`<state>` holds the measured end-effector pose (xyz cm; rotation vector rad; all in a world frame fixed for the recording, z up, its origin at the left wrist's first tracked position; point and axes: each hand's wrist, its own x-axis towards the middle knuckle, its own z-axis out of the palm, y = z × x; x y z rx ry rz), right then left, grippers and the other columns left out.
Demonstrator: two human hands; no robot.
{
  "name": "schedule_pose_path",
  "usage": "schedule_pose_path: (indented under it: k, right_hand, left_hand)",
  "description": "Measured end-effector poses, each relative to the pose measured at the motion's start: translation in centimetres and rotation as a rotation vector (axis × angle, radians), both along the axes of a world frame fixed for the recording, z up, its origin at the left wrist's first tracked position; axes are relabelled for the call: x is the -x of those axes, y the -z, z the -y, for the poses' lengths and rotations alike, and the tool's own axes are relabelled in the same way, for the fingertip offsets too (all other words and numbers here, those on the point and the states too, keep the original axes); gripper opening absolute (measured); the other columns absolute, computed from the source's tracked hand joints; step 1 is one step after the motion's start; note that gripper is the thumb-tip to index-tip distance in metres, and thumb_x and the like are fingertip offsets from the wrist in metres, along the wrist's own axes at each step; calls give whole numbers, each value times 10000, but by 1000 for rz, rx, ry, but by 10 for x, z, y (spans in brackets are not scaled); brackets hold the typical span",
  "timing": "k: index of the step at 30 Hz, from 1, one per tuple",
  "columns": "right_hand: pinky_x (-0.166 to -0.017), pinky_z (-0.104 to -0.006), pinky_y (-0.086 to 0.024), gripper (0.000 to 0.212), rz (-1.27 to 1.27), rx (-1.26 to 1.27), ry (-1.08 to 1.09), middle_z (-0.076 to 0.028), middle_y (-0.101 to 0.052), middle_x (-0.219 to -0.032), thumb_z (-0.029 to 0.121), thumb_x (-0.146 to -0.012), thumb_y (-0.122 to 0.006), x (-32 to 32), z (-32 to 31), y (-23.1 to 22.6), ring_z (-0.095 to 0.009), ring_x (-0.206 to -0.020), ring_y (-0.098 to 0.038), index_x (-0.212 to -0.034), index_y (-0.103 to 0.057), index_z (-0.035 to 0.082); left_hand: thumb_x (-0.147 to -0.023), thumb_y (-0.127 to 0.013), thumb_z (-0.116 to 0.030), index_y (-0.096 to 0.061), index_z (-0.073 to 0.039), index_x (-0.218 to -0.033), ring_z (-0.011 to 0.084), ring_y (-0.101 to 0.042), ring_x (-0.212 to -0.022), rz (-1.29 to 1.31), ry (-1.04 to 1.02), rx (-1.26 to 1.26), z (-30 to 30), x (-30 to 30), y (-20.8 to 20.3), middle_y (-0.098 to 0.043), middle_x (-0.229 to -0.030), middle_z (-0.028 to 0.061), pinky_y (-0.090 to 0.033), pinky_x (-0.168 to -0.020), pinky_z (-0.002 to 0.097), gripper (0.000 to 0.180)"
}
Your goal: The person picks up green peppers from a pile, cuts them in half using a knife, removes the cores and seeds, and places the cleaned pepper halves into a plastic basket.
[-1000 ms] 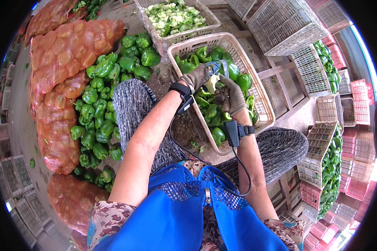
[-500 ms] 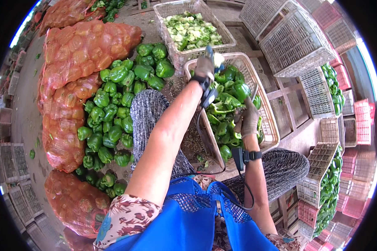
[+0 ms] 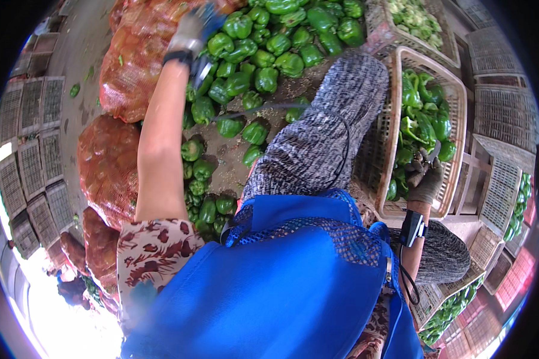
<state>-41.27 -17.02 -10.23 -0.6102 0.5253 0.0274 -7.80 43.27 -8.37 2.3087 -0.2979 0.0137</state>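
My left hand (image 3: 190,33), in a glove with blue at the fingers, reaches over the far left of the loose green bell pepper (image 3: 266,79) pile, beside a red mesh sack (image 3: 132,75). Motion smears its fingers, so I cannot make out whether it holds anything. On the right, my gloved right hand (image 3: 426,182) is closed on a small knife (image 3: 435,151), whose blade sticks up past the fingers. That hand rests over a pale plastic crate (image 3: 460,125) that holds green peppers (image 3: 422,128), some of them split open.
Another crate (image 3: 374,27) with pale green cut pieces (image 3: 416,24) stands beyond the first. More mesh sacks (image 3: 109,170) line the left. My knee (image 3: 335,113) in grey knit lies between pile and crate. Stacked crates (image 3: 503,110) stand at right, others (image 3: 39,107) at far left.
My left hand has swung left from above the crate to the pepper pile. The view has turned left, and my right hand still holds the knife at the crate.
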Motion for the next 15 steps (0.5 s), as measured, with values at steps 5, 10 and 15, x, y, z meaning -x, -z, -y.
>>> schedule_pose_path:
  k: [5,10,15]
  right_hand:
    - [-671,-330,-465,455,-38,-26,93,-148,-619,-930,284,-953,-470,-16,-22,-7,-199,-742,-563,-1237,-522,-67]
    - [-603,-290,-426,460,-1,-41,57,-140,-581,-903,247,-968,-461,-29,-36,-27,-150,-620,-474,-1281,-471,-90]
    - [-569,-284,-402,454,-20,69,56,-159,-578,-893,242,-972,-459,-43,-47,-45,-128,-553,-430,-1223,-489,-135]
  left_hand:
    - [-880,-631,-286,-554,-96,-1231,263,-675,-886,-332,-272,-1025,-231,223,140,-686,-1024,77,-529,-711,386,406]
    - [-937,-502,-256,-492,-116,-1338,224,-593,-1127,-662,-411,-1260,-208,380,215,-620,-1197,111,-462,-918,364,425]
    - [-789,-703,-400,-264,-151,-1497,339,-373,-1359,-635,-574,-984,-125,381,187,-314,-1515,167,-338,-1095,436,869]
